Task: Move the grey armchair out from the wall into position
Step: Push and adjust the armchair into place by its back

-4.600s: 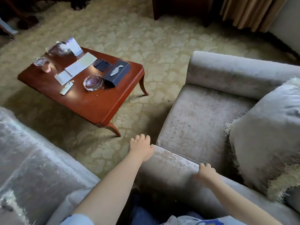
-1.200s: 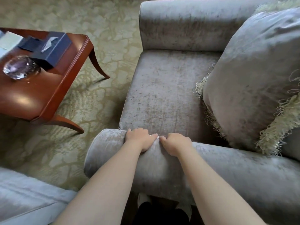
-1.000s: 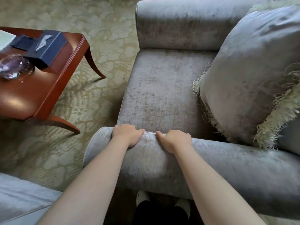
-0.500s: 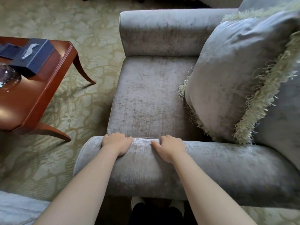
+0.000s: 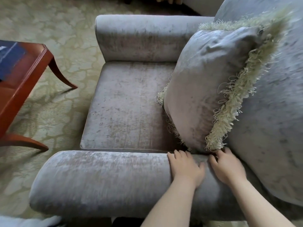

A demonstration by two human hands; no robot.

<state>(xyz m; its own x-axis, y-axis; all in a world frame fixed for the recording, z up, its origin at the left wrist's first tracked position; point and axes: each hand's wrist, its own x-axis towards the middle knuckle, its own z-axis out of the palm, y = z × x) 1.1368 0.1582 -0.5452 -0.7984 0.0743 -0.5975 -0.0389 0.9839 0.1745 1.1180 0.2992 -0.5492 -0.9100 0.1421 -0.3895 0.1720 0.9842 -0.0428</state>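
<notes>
The grey armchair is standing on the patterned carpet, beside the corner of a red-brown wooden bench with a strip of carpet lying between them. A fringed grey cushion is leaning upright against the chair back, its lower edge sitting on the seat. The person is bending over the near armrest from outside the chair. The left hand is lying palm-down on the armrest's top, towards the back end, its fingers released and reaching over the crest towards the seat. The right hand is resting just beside it, slightly blurred, fingers spread and released, the tips touching the cushion's fringe at its lower corner. Neither hand is grasping anything. A dark blue object, blurred, is sitting on the bench.
</notes>
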